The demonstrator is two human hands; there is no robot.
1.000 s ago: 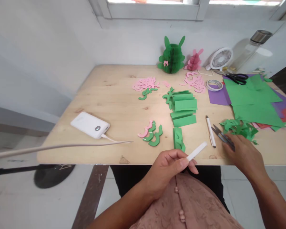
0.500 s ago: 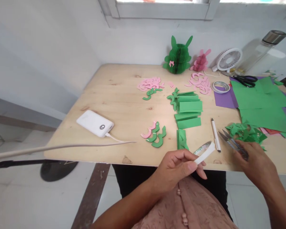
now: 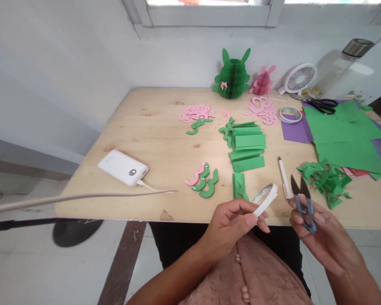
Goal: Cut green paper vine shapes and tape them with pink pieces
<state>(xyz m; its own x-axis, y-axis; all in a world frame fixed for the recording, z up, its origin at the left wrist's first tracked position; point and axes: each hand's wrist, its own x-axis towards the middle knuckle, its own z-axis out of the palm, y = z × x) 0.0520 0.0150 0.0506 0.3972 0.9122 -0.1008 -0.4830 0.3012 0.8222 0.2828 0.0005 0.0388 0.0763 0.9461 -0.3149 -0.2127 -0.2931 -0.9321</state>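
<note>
My left hand (image 3: 238, 220) grips a roll of white double-sided tape (image 3: 268, 199) near the table's front edge, with its fingers partly hidden behind the roll. In my right hand (image 3: 324, 233) are small blue thread snips (image 3: 305, 212), their dark blades apart and pointing up and away from me. A white pen (image 3: 284, 177) lies just beyond the snips. Beyond the left hand is a folded green paper strip (image 3: 239, 186). To its left lie wavy cut pieces, a pink one (image 3: 196, 176) and green ones (image 3: 209, 184).
Green scraps (image 3: 327, 180) lie right of the pen, below green sheets (image 3: 346, 135) with black scissors (image 3: 322, 105) on them. Folded green strips (image 3: 247, 142) sit mid-table. Green (image 3: 233, 78) and pink paper figures (image 3: 263, 80) stand behind. A power bank (image 3: 123, 167) with a cable is left.
My right hand has lifted the snips from beside the green scraps and brought them left, toward the tape, blades turned upright. My left hand keeps the tape roll, slightly turned.
</note>
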